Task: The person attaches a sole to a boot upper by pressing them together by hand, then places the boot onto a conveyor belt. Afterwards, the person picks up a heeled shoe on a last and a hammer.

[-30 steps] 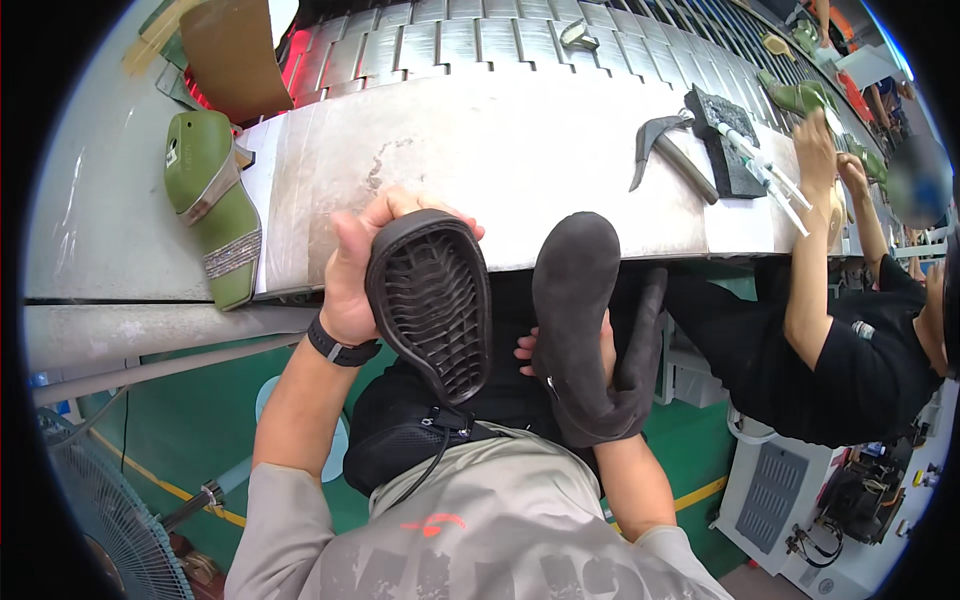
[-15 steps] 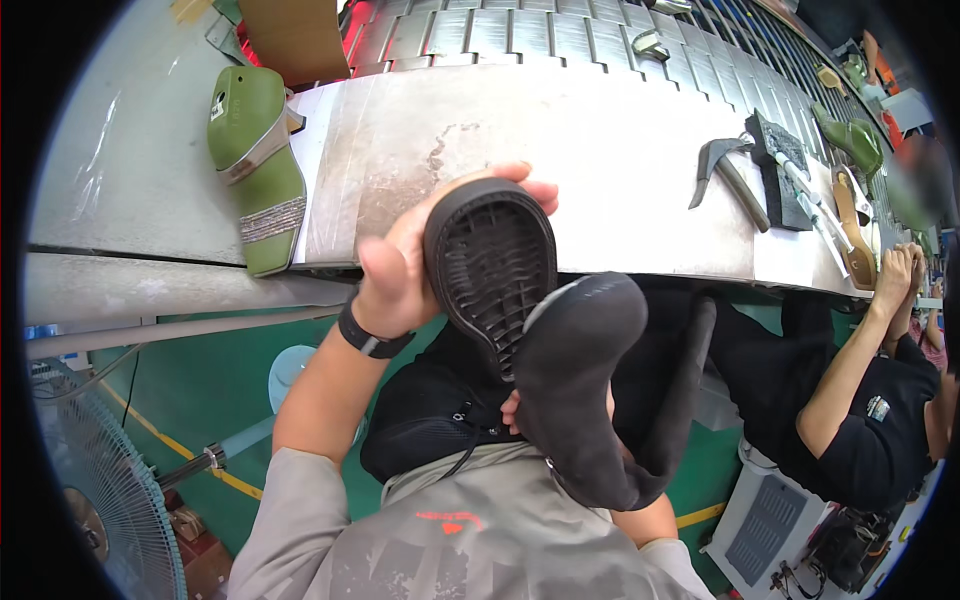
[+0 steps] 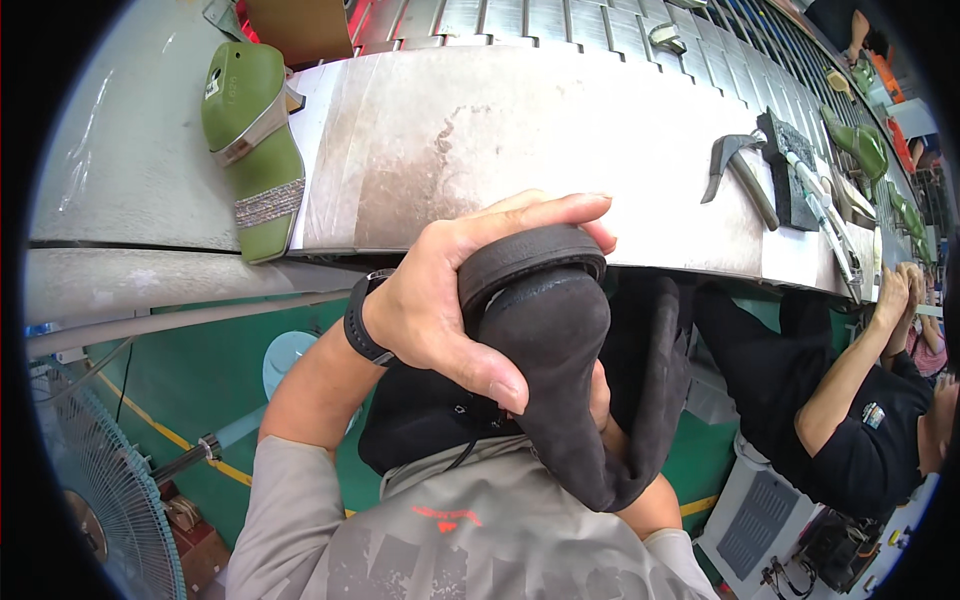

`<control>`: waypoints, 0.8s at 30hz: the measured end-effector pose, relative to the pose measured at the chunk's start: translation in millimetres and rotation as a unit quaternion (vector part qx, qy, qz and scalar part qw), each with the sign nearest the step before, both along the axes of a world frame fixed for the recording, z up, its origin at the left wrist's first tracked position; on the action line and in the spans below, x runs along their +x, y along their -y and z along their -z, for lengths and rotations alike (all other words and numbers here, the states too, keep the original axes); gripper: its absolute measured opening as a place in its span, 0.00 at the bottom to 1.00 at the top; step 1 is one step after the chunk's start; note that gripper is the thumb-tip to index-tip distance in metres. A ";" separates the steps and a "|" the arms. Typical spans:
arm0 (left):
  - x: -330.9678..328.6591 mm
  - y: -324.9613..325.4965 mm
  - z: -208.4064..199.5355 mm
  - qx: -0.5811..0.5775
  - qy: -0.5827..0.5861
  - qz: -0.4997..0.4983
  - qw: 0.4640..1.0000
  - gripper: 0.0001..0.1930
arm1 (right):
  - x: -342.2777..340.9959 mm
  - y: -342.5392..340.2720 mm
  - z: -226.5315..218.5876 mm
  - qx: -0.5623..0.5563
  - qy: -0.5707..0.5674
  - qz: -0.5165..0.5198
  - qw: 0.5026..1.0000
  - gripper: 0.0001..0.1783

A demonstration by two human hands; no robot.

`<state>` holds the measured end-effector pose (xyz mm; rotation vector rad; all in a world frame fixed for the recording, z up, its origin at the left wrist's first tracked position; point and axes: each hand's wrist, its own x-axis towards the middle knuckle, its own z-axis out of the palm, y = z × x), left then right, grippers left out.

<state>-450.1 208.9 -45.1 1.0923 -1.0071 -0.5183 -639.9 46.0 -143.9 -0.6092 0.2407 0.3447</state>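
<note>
A dark grey suede boot (image 3: pixel 550 330) is held in front of my body, its rounded end up and its shaft bent to the right. Over that end sits a black boot sole (image 3: pixel 535 252), tilted so that its thick outer edge shows. My left hand (image 3: pixel 432 285) is closed round the sole, fingers over its far side and thumb down along the boot. Behind the boot, my right hand (image 3: pixel 600 397) grips it from the right; only some fingers show and the rest is hidden. How closely the sole's lower part meets the boot cannot be seen.
The pale worktop (image 3: pixel 400 150) has a green shoe last (image 3: pixel 248 100) with straps at left and a hammer (image 3: pixel 745 180) beside a black block (image 3: pixel 790 185) at right. Beyond runs a metal slat conveyor (image 3: pixel 540 25). A fan (image 3: pixel 95 480) stands lower left; a co-worker (image 3: pixel 850 400) sits right.
The sole has turned from showing its ribbed inside to lying over the boot's rounded end. My left hand has come nearer and rolled over, its thumb now against the boot.
</note>
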 end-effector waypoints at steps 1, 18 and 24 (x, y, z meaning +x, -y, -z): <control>-0.1 0.1 -1.0 0.002 -0.002 0.000 1.000 0.72 | 1.0 0.5 -0.1 -0.005 0.001 -0.001 1.000 0.52; -1.4 0.8 -1.0 0.006 0.031 -0.011 0.999 0.62 | 1.1 5.2 -10.6 -0.060 0.003 -0.007 0.998 0.50; -1.3 1.4 -1.0 0.016 0.044 -0.017 0.999 0.60 | 0.3 1.5 -13.4 0.014 -0.001 0.024 1.000 0.48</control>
